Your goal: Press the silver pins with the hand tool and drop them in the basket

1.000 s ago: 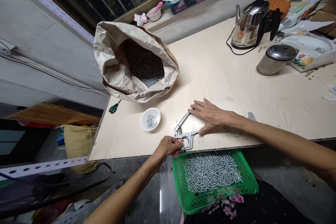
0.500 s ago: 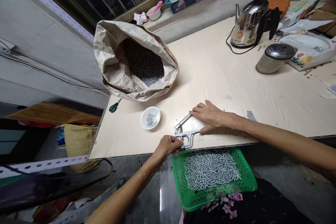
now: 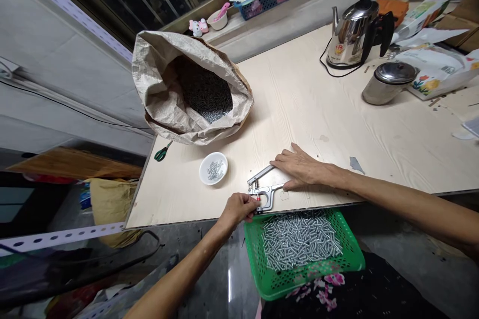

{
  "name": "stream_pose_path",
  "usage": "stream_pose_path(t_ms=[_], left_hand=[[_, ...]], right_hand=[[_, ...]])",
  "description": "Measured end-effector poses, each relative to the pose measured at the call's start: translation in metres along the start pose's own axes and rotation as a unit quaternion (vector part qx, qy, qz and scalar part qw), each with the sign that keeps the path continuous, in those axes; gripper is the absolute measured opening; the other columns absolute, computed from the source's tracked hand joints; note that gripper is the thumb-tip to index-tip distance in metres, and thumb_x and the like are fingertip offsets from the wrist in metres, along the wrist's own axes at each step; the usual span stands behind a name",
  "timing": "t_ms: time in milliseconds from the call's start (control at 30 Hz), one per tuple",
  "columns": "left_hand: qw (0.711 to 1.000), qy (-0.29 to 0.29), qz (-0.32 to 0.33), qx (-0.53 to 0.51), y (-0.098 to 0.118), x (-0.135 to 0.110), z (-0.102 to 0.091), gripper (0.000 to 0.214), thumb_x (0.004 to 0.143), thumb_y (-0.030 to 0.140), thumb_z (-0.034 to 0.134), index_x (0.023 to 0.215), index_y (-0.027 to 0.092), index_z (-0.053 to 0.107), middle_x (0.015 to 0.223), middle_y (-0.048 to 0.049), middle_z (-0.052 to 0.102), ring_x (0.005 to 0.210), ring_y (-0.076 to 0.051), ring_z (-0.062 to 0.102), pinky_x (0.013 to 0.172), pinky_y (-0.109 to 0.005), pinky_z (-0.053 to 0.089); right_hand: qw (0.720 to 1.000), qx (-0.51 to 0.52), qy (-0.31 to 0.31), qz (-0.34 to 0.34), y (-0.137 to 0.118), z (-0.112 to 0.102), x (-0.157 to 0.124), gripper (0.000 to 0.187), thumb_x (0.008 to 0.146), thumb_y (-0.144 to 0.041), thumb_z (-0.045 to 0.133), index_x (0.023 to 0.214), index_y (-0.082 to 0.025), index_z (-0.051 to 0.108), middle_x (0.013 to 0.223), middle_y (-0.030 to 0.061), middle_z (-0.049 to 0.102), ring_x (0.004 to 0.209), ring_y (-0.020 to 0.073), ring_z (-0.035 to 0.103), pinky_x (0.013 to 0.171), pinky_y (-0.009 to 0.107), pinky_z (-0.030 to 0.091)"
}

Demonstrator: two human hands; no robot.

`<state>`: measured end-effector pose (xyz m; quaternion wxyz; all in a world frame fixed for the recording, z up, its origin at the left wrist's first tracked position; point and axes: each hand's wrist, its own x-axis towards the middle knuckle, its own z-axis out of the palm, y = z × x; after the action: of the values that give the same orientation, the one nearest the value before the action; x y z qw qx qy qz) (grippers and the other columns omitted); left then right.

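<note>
A grey metal hand press pliers (image 3: pixel 266 191), with a spring and a red part near its jaw, lies at the table's front edge. My right hand (image 3: pixel 299 165) holds it by the two spread handles, fingers over the upper one and thumb at the lower. At the jaw end, my left hand (image 3: pixel 241 207) is closed in a pinch; whatever its fingertips hold is hidden. Just below the table edge, a green plastic basket (image 3: pixel 258 279) holds a heap of small silver screw-like pieces (image 3: pixel 301 241). A white bowl (image 3: pixel 213 182) with some similar pieces stands left of the pliers.
Behind the bowl stands a large open woven sack (image 3: pixel 194 137) with many small metal pieces inside. Green-handled scissors (image 3: pixel 160 154) lie near the table's left edge. A steel kettle (image 3: pixel 350 35) and a lidded steel canister (image 3: pixel 385 87) occupy the far right. A grey scrap (image 3: pixel 357 164) lies beyond my right forearm.
The view has shifted slightly. Both hands and the pliers keep nearly the same position, with the handles still spread.
</note>
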<state>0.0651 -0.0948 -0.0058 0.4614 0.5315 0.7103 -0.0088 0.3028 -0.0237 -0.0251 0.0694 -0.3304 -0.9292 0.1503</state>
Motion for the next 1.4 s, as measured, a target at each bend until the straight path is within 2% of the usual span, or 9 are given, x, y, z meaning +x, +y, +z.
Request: stream_pose_path(t_ms=[167,300,400,633,800,867,1000,1067,1400], left_hand=[[0.920,0.196,0.273,0.201,0.017,-0.003,0.015,0.019,0.084,0.033,0.059,0.093,0.018,0.065,0.095,-0.0086,0.063,0.089,-0.023,0.058,0.077,-0.036,0.048],[0.861,0.158,0.404,0.266,0.040,0.022,0.022,0.054,0.081,0.036,0.065,0.128,0.018,0.044,0.129,-0.0127,0.050,0.114,-0.027,0.047,0.094,-0.044,0.044],[0.844,0.105,0.420,0.315,0.050,0.038,0.019,0.060,0.079,0.037,0.066,0.130,0.017,0.040,0.122,-0.0123,0.053,0.108,-0.027,0.049,0.092,-0.043,0.045],[0.834,0.120,0.400,0.361,0.053,0.039,0.028,0.018,0.091,0.028,0.048,0.104,0.017,0.055,0.096,-0.0079,0.058,0.091,-0.023,0.052,0.078,-0.037,0.047],[0.845,0.154,0.387,0.335,0.052,0.045,0.034,0.024,0.096,0.031,0.038,0.090,0.018,0.058,0.086,-0.0078,0.061,0.085,-0.023,0.054,0.075,-0.037,0.048],[0.849,0.182,0.381,0.316,0.049,0.045,0.035,0.022,0.094,0.032,0.043,0.100,0.017,0.058,0.098,-0.0103,0.063,0.095,-0.025,0.055,0.080,-0.040,0.049],[0.828,0.260,0.407,0.285,0.031,0.030,0.046,0.033,0.090,0.024,0.052,0.122,0.019,0.050,0.139,-0.0135,0.045,0.131,-0.030,0.038,0.101,-0.052,0.040],[0.822,0.263,0.425,0.275,0.021,0.020,0.056,0.032,0.090,0.021,0.052,0.122,0.020,0.051,0.144,-0.0126,0.041,0.137,-0.031,0.029,0.104,-0.055,0.038],[0.852,0.245,0.418,0.198,0.016,0.007,0.074,0.023,0.092,0.021,0.048,0.112,0.018,0.058,0.127,-0.0109,0.057,0.123,-0.028,0.047,0.106,-0.054,0.038]], right_hand=[[0.999,0.001,0.035,-0.024,-0.003,0.010,-0.005,0.056,0.074,-0.039,0.073,0.121,-0.018,0.049,0.101,0.0080,0.061,0.095,0.0252,0.051,0.097,0.053,0.027],[0.998,-0.006,0.054,0.012,-0.004,0.017,-0.011,0.072,0.069,-0.047,0.075,0.125,-0.013,0.046,0.109,0.0119,0.059,0.100,0.0262,0.051,0.100,0.052,0.027],[0.997,-0.018,0.052,0.048,-0.007,0.013,-0.018,0.070,0.064,-0.048,0.078,0.118,-0.012,0.050,0.110,0.0139,0.057,0.099,0.0275,0.050,0.094,0.048,0.035],[0.996,-0.021,0.073,0.051,-0.011,0.020,-0.019,0.009,0.086,-0.024,0.058,0.089,-0.016,0.057,0.088,0.0074,0.058,0.081,0.0204,0.048,0.070,0.034,0.041],[0.997,-0.021,0.062,0.033,-0.003,0.027,-0.005,0.018,0.093,-0.026,0.048,0.079,-0.017,0.057,0.081,0.0063,0.059,0.078,0.0196,0.049,0.070,0.035,0.042],[0.997,-0.021,0.063,0.041,0.000,0.023,-0.005,0.016,0.088,-0.031,0.056,0.091,-0.015,0.059,0.092,0.0092,0.061,0.087,0.0219,0.051,0.074,0.036,0.044],[0.994,0.008,0.106,0.029,0.004,0.017,-0.014,0.057,0.082,-0.046,0.062,0.128,-0.017,0.044,0.132,0.0167,0.047,0.120,0.0295,0.042,0.091,0.046,0.041],[0.992,0.011,0.123,0.028,0.005,0.019,-0.016,0.050,0.088,-0.040,0.055,0.132,-0.021,0.041,0.139,0.0150,0.042,0.124,0.0289,0.039,0.093,0.047,0.040],[0.992,-0.036,0.096,0.071,0.031,0.015,0.043,0.023,0.091,-0.007,0.039,0.087,-0.017,0.059,0.090,0.0066,0.059,0.084,0.0180,0.050,0.070,0.029,0.041]])
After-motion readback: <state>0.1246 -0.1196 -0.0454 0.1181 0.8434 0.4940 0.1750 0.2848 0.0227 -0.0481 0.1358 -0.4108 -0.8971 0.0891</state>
